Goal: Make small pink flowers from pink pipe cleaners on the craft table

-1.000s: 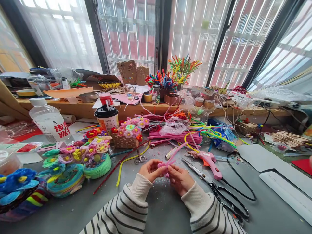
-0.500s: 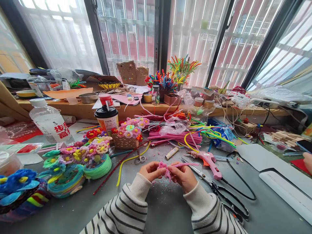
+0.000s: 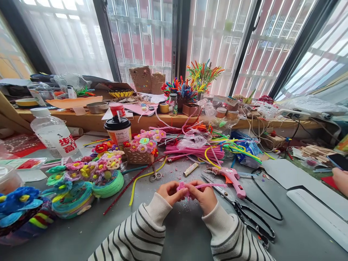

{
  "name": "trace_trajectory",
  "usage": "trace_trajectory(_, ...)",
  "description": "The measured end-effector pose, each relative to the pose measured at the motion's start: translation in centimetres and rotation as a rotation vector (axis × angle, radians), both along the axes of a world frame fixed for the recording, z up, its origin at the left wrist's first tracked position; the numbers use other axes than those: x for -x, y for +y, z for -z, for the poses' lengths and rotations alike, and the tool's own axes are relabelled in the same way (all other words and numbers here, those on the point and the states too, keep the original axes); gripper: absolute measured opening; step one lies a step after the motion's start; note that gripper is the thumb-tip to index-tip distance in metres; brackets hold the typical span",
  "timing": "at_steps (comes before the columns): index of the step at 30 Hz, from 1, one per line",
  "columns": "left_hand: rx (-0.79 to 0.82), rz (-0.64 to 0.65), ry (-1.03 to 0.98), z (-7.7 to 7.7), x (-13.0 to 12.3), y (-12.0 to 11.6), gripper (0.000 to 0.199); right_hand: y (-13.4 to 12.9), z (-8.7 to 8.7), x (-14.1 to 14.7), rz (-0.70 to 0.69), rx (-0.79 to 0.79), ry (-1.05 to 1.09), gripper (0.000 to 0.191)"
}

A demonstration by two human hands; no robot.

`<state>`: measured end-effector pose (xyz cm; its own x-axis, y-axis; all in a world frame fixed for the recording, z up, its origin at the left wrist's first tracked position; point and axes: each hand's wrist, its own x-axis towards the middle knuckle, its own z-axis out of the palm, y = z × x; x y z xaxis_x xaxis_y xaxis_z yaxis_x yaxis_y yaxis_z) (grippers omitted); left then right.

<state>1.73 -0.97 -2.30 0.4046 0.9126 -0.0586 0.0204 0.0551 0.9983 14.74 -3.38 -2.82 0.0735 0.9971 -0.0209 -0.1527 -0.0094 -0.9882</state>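
Observation:
Both hands meet low in the middle of the head view, over the grey table. My left hand [image 3: 170, 192] is closed, thumb and fingers pinching a small looped pink pipe-cleaner piece [image 3: 181, 186]. My right hand [image 3: 203, 195] pinches the same piece from the right, its thumb near my left thumb. A straight pink end [image 3: 213, 185] sticks out rightward past my right hand. Part of the pink piece is hidden behind the fingers. Glitter bits lie on the table just below.
Large scissors [image 3: 239, 210] and a pink glue gun [image 3: 232, 180] lie right of my hands. Small scissors [image 3: 156, 175] and a lighter [image 3: 191, 169] lie beyond them. Pipe-cleaner flowers [image 3: 106, 163] stand left. Another person's hand [image 3: 340, 180] shows at the right edge.
My hands have drawn closer together, and the fingers now cover more of the pink piece. The other person's hand reaches slightly further into view.

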Motion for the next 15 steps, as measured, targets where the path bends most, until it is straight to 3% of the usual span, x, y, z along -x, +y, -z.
trace_trajectory(6, 0.043, 0.027, 0.030, -0.3, 0.1, -0.2, 0.022, 0.2, 0.2, -0.4, -0.074, 0.057, 0.058, 0.021)
trace_trajectory(11, 0.082, 0.092, 0.006, -0.8, 0.0, -0.6, 0.021, 0.4, 0.6, -0.9, -0.272, 0.218, 0.267, 0.025)
trace_trajectory(15, 0.136, 0.053, -0.086, -1.2, 0.0, -0.3, 0.024, 0.4, 0.1, -0.9, -0.201, 0.248, 0.387, 0.023)
